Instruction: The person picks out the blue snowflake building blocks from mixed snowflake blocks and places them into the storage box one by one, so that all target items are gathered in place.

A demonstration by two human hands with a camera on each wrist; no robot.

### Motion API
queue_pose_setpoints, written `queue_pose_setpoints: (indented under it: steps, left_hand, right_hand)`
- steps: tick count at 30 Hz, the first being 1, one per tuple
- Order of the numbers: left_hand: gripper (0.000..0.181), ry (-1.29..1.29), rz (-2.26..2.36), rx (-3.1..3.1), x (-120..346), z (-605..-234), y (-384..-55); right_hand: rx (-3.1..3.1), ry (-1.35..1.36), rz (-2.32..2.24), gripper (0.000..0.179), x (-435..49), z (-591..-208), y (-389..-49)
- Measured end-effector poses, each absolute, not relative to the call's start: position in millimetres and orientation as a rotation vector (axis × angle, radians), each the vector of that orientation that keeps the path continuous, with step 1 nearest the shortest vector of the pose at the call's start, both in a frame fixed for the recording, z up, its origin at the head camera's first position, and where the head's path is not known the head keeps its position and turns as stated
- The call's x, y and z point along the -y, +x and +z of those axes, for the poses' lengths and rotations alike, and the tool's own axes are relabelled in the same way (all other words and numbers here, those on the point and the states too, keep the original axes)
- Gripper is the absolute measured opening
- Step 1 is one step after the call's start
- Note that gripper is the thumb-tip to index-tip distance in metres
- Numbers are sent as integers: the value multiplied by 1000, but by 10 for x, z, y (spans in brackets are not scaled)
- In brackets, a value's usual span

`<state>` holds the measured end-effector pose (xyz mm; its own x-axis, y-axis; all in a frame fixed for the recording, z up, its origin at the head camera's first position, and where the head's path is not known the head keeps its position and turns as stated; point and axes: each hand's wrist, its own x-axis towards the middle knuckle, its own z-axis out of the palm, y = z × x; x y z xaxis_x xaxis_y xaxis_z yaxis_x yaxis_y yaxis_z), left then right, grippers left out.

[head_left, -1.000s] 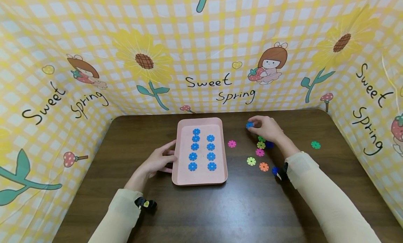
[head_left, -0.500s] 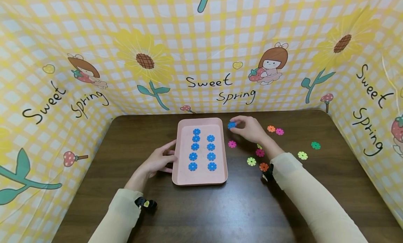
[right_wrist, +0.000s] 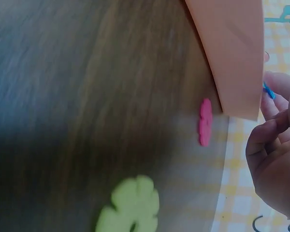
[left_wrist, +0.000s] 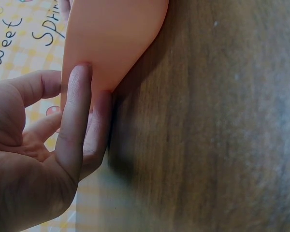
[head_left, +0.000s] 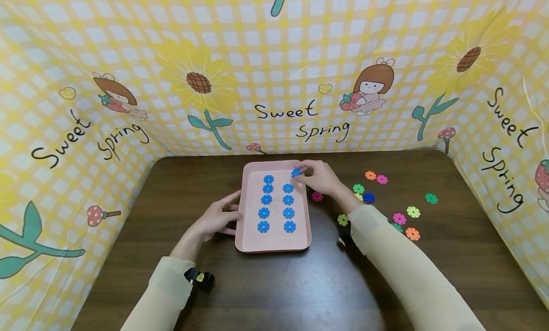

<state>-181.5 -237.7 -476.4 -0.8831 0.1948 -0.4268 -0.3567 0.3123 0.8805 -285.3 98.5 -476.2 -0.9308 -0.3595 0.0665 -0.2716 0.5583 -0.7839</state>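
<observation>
A pink tray (head_left: 273, 245) holds two columns of blue notched snowflake discs (head_left: 266, 199). My left hand (head_left: 216, 220) rests against its left side; in the left wrist view the fingers (left_wrist: 77, 116) lie fairly straight along the outer wall. Over the tray's far right corner, my right hand (head_left: 319, 177) pinches another blue snowflake disc (head_left: 296, 172) between thumb and fingers. In the right wrist view that blue disc (right_wrist: 269, 91) shows edge-on just past the tray rim (right_wrist: 261, 58), partly hidden by the fingers.
Right of the tray lie several loose snowflake discs, among them a pink disc (head_left: 317, 196), a dark blue disc (head_left: 369, 197), an orange disc (head_left: 413, 233) and a green disc (head_left: 431, 198). A patterned cloth (head_left: 274, 83) surrounds the wooden table (head_left: 274, 293) at the back and sides.
My right hand has carried the blue snowflake disc leftward from above the loose discs to the tray's far right corner. The left hand stays at the tray's left side.
</observation>
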Motion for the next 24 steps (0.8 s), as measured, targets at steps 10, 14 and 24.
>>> queue_pose_setpoints:
  steps: [10,14,24]
  left_hand:
    - [77,-140,1603,-2120,2382,-4783,-1833]
    - [77,-144,1606,-2113,2381,-4795,-1830]
    - [76,-134,1609,-2116,2396,-4810,-1826]
  right_hand:
    - [-2669,-546,-1309,37,-822,-4828,-2892]
    - [-2686,-549,-1254,34,-754,-4853,-2909]
    - [-2794,-503,-1004,33,-643,-4886,-2953]
